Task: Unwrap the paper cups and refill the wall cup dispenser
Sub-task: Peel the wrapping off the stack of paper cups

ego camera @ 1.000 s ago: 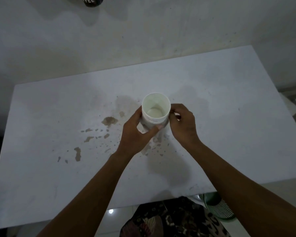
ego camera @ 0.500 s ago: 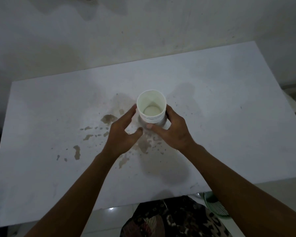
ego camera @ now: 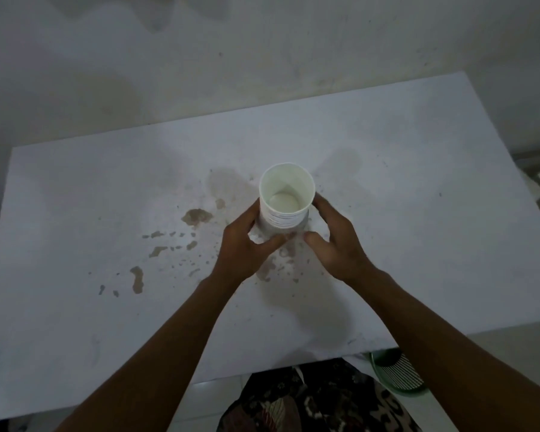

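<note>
Paper cups (ego camera: pixel 286 198), nested in a stack, are standing upright at the centre of the frame on the stained white table (ego camera: pixel 418 213), mouth opening toward the camera and long axis running vertical. The left hand (ego camera: pixel 247 247) is curling round the stack's lower left side while the right hand (ego camera: pixel 337 241) is cupping its lower right, thumbs nearly meeting in front. Clear wrapping seems to be bunching round the base, though that is hard to tell. Being light and thin-walled, the stack is likely crushing easily; holding it low, gently, looks safest.
</note>
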{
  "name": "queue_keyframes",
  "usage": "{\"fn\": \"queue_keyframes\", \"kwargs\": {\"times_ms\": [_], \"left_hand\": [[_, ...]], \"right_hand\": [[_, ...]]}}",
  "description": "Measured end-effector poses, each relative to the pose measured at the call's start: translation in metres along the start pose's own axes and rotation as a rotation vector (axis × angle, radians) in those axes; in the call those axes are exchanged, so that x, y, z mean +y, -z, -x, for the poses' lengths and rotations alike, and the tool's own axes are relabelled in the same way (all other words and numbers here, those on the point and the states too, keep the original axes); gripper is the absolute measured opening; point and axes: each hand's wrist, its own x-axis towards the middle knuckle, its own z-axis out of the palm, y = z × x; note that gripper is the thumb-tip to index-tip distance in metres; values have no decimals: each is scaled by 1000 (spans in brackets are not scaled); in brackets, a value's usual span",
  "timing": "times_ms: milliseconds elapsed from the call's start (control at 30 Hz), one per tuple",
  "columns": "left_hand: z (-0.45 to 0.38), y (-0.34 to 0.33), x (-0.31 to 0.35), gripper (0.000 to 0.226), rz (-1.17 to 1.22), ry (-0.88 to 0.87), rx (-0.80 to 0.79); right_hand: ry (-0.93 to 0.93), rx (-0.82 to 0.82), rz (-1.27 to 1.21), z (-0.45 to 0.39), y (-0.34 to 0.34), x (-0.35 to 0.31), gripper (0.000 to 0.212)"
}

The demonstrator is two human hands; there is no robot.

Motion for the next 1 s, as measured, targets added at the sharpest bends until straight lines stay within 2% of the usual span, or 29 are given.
{"fn": "queue_keyframes", "kwargs": {"times_ms": [67,133,267,400,567,633,767,867,933,1000], "left_hand": [[-2,-3,-3,54,13,19,-6],[-5,-7,-7,54,15,27,-7],[-7,-7,-13,57,-12,28,-43],[-7,13,-7,52,-78,-76,-65],[-3,27,8,57,15,-138,-47],[-4,21,9,61,61,-117,-70],[-5,5,6,66,114,-11,-6],[-7,-3,-2,68,97,12,9],[-9,-6,-6,68,41,-7,-11],[-10,-11,-11,66,21,7,-47]], "right_hand": [[33,27,-9,-3,-3,-12,84],[24,43,-9,-9,-11,-21,92],[-79,103,-23,-16,-21,-13,73],[-118,57,-41,-11,-23,1,69],[-125,-44,0,-9,-24,10,63],[-124,-65,9,-10,-23,14,62],[-114,-134,26,-9,-15,11,63],[-106,-75,-5,-5,-2,0,55],[-86,21,-59,-3,4,-9,67],[-51,48,-71,-4,4,-17,86]]}}
